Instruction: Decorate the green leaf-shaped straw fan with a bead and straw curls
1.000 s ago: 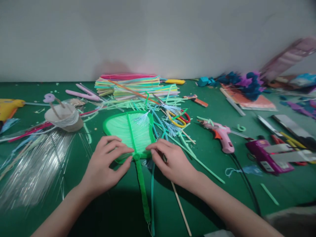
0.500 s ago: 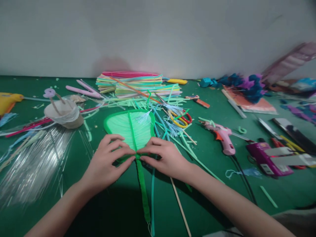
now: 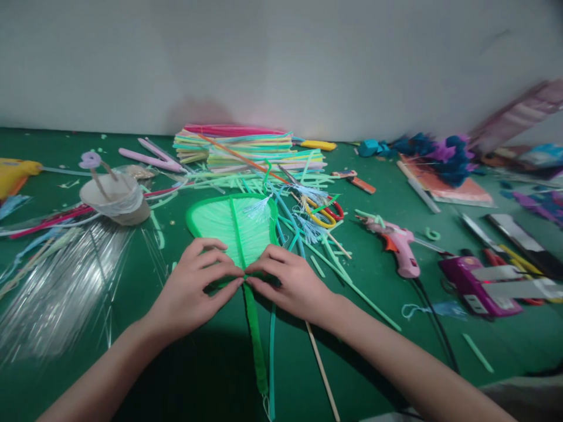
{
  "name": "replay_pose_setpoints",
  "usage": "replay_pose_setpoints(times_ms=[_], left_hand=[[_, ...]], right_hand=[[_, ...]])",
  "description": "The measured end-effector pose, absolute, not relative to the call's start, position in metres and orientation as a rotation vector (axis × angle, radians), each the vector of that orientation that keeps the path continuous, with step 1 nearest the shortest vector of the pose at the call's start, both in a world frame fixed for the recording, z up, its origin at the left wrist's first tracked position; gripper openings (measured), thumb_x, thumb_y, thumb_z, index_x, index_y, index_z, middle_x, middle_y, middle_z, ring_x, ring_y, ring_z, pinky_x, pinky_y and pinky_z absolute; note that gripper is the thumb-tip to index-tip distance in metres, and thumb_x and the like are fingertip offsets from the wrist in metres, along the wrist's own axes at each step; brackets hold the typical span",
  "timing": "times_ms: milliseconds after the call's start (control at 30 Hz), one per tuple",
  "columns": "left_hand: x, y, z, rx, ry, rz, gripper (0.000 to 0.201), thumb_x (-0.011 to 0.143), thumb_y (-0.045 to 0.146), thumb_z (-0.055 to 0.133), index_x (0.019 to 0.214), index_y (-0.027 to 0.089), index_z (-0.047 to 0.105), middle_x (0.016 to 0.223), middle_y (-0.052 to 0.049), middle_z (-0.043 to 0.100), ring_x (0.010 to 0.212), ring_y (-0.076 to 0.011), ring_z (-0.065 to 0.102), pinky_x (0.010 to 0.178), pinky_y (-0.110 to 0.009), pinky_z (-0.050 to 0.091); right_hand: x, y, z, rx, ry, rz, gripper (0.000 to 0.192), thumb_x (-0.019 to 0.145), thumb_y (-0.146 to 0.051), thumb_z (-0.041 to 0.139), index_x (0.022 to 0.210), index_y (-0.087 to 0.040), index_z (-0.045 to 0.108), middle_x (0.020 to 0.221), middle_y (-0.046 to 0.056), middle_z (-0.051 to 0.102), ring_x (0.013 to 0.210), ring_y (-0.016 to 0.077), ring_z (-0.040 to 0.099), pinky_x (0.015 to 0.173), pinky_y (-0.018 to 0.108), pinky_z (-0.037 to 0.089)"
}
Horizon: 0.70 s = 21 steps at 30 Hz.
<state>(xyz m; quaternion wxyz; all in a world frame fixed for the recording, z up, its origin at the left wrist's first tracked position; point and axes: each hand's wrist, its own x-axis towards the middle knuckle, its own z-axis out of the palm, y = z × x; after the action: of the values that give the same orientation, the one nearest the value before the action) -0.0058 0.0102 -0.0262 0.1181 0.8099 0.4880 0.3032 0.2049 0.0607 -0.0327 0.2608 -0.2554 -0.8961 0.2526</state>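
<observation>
A green leaf-shaped fan [image 3: 210,220] lies in front of me, with a fuzzy dark-green rim, a central rib and a pale pleated face. Its wrapped handle [image 3: 254,337] runs down toward me and ends in a small loop. My left hand [image 3: 200,284] pinches the fan where the blade meets the handle. From the other side, my right hand [image 3: 294,281] grips the same spot, thumb and forefinger together. The fingertips of both hands almost meet there and hide the joint. A pale blue tassel [image 3: 258,208] rests over the blade's upper right.
Bundled pipe cleaners [image 3: 246,146] lie by the wall. Scissors [image 3: 323,217] are right of the fan, and a pink glue gun [image 3: 400,246] lies farther right near a purple device [image 3: 477,284]. At left are a cup [image 3: 116,199] with sticks and clear strands [image 3: 65,287].
Both hands keep their pinch at the base of the fan, with only a slight shift of the fingers. The whole view has moved a little.
</observation>
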Motion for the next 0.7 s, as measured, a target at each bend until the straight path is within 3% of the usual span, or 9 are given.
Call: replay_pose_setpoints(times_ms=[300,467,700], left_hand=[[-0.0059,0.0091,-0.026,2.372,1.405,0.88,0.012,0.086,0.017,0.062,0.091,0.024,0.07,0.085,-0.001,0.069,0.109,-0.022,0.051,0.093,-0.037,0.044],[-0.0066,0.0085,-0.0253,2.368,1.412,0.868,0.012,0.085,0.017,0.063,0.092,0.025,0.069,0.087,-0.001,0.069,0.11,-0.0223,0.051,0.093,-0.037,0.043],[-0.0061,0.0104,-0.0246,2.348,1.406,0.886,0.013,0.084,0.015,0.061,0.091,0.023,0.068,0.086,-0.002,0.069,0.109,-0.0224,0.051,0.095,-0.038,0.043]], right_hand=[[0.2019,0.0518,-0.0345,-0.785,-2.371,0.659,0.009,0.091,-0.02,0.061,0.088,-0.015,0.069,0.079,0.004,0.059,0.078,0.0167,0.058,0.071,0.027,0.047],[0.207,0.0539,-0.0325,-0.69,-2.379,0.73,0.015,0.092,-0.016,0.057,0.099,-0.016,0.071,0.079,0.004,0.061,0.077,0.0166,0.058,0.07,0.027,0.047],[0.2037,0.0561,-0.0312,-0.663,-2.433,0.589,0.015,0.092,-0.018,0.056,0.094,-0.013,0.07,0.079,0.006,0.06,0.078,0.018,0.057,0.072,0.03,0.047]])
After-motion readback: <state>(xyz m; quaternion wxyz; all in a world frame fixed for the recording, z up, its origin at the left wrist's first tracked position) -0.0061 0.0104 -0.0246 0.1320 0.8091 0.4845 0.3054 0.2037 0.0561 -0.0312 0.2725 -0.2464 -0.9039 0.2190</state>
